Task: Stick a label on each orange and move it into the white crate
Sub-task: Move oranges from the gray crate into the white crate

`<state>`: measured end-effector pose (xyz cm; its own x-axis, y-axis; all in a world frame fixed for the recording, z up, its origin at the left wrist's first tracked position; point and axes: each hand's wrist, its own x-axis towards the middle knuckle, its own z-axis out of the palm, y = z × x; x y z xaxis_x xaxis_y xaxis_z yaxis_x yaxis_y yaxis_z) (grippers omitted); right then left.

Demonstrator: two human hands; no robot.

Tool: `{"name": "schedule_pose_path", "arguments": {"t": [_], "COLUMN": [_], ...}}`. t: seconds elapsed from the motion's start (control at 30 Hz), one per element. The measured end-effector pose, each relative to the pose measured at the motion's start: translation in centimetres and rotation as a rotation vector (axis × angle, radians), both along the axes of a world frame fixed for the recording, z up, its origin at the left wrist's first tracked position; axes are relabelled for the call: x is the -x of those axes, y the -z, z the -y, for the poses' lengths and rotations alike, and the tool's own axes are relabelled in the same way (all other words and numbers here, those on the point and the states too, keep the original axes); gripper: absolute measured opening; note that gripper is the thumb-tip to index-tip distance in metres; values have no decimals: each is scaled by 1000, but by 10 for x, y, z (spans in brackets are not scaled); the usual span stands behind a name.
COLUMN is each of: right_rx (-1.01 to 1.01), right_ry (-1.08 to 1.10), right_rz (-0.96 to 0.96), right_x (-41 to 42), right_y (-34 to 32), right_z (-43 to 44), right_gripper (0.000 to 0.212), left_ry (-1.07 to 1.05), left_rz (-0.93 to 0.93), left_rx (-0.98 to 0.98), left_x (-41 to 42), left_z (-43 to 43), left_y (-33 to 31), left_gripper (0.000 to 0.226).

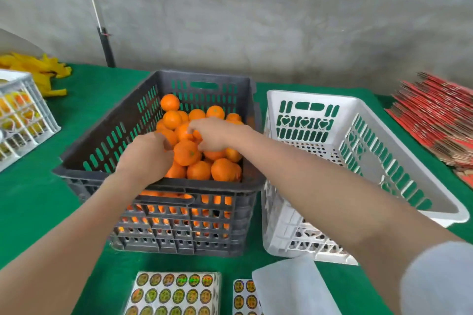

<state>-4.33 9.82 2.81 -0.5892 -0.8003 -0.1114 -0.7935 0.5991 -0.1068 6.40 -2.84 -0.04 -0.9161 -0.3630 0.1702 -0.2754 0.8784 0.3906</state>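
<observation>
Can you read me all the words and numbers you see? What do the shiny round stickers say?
Sticker sheets: each round sticker has print on it, but it is too blurred to read.
Red stack on the right: too blurred to tell if it has words.
White crate: no words, only heart-shaped cut-outs.
So there is nothing I can read here.

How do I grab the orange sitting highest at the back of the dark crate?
Reach down from above and hold the left and right sides of the orange. It is round, sits on top of the pile, and the dark crate wall is close behind it.
</observation>
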Motion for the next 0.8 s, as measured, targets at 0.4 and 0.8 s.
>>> {"name": "schedule_pose_path", "arguments": {"t": [0.4, 0.8], "right_rx": [-39, 560], "right_ry": [29, 288], "right_rz": [196, 900], "right_x": [34, -39], "right_y": [53, -40], "right_z": [61, -77], "right_gripper": [38, 47], "left_ry": [10, 588], "left_rz": [-98, -275], "left_rx": [-31, -783], "left_x": [6, -39], "left_z": [7, -45], "left_y": [7, -28], "left_gripper": [28, 82]}}
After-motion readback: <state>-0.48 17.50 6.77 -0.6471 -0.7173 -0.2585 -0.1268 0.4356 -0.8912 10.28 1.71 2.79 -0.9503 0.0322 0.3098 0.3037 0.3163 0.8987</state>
